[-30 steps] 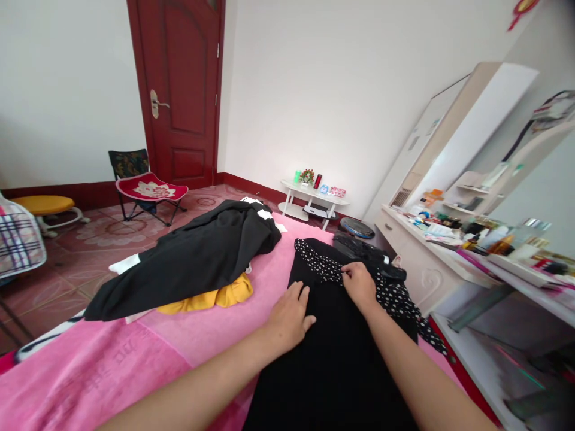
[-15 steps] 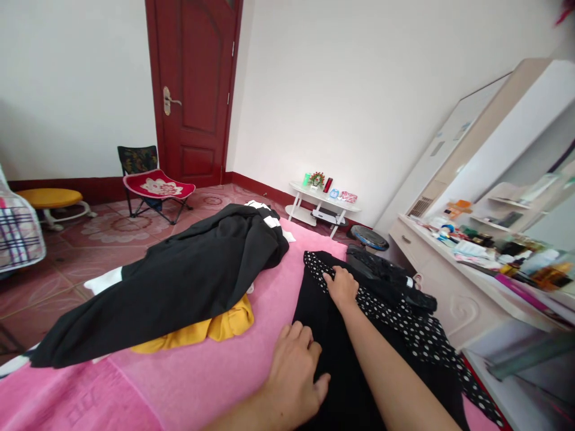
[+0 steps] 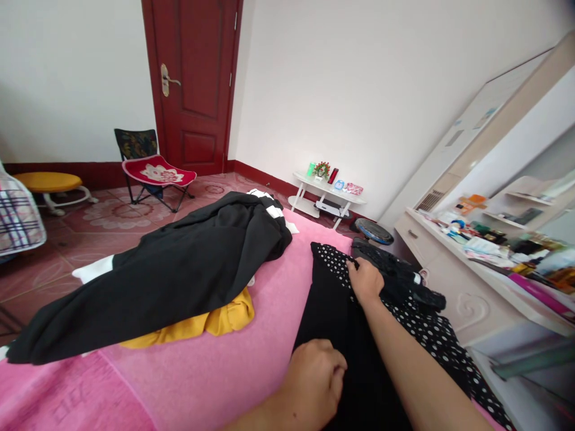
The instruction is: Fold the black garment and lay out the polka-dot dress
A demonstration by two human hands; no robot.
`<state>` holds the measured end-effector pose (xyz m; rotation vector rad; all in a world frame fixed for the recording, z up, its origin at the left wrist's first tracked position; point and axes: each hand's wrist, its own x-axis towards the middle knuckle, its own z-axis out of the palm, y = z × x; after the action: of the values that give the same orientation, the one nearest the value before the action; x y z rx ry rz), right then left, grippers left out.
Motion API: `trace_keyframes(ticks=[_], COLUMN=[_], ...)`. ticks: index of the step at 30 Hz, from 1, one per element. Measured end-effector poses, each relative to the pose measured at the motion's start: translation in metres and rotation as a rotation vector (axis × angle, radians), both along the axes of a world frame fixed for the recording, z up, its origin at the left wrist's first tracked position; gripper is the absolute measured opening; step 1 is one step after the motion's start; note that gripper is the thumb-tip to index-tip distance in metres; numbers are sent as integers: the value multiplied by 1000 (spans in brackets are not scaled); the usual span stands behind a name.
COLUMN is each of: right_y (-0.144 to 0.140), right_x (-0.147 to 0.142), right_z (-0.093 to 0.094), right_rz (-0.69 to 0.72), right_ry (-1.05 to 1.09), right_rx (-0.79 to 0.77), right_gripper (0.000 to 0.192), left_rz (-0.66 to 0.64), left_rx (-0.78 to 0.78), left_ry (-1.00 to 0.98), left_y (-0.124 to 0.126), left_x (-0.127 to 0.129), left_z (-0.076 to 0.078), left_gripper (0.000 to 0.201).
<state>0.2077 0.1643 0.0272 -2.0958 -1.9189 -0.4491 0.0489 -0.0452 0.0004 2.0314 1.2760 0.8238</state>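
Observation:
A black garment (image 3: 335,311) with a white-dotted black edge (image 3: 422,326) lies spread on the pink bed cover (image 3: 251,344). My left hand (image 3: 314,383) is curled near the bottom of the view, its fingers closed on the garment's near left edge. My right hand (image 3: 365,280) rests farther out, pinching the dotted trim at the garment's far end. Left of the hands, a large black garment (image 3: 179,269) lies heaped over a yellow one (image 3: 215,321).
A white dressing table (image 3: 458,281) crowded with bottles stands along the right of the bed. Beyond it stand a small white side table (image 3: 326,197), a red door (image 3: 191,84), a folding chair (image 3: 153,170) and a yellow stool (image 3: 49,182) on the tiled floor.
My left hand has slid back toward me and closed from flat into a grip on the garment's edge. My right hand shifted a little right along the dotted trim.

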Motion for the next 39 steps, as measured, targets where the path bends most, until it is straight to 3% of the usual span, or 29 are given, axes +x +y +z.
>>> trace_keyframes(ticks=[2,4,7,8,10,13,17,22,26,32,35,39], right_y=[-2,-6,-12,-11,-7,4,-2,-63,-129,-214,-228,-206], right_x=[0,-6,-16,-18,-20,-20,-28,-25,12,64,69,86], right_z=[1,1,-4,-8,-20,-37,-39,-32,-35,-52,-50,-27], right_rz=[0,61,304,388,462,375,282,397,382,199,198,177], right_ry=[-36,-52,-42,-41,-36,-15,25,168,294,244,303,481], right_rx=[-54,-10,136,134,-11,-297,-394,-240,-59,-219,-209,-112], right_gripper=[23,26,34,36,42,51,56,50,45,46,46,31], left_rz=[-58,-90,-46,-20,3,-17,-11,3,2,-87,-110,-61], left_rx=[33,71,125,128,107,69,74,137,199,138,154,237], left_ry=[60,94,133,157,207,262,297,333,417,558,567,547], left_y=[0,0,-2,-3,-5,-5,-6,-6,-9,-34,-50,-57], left_x=[3,5,4,4,3,3,3,0,0,-3,-8,-11], left_z=[-10,-17,-21,-22,-21,-20,-18,-16,-14,-6,-5,-10], left_gripper=[27,34,51,57,62,62,61,61,58,59,59,57])
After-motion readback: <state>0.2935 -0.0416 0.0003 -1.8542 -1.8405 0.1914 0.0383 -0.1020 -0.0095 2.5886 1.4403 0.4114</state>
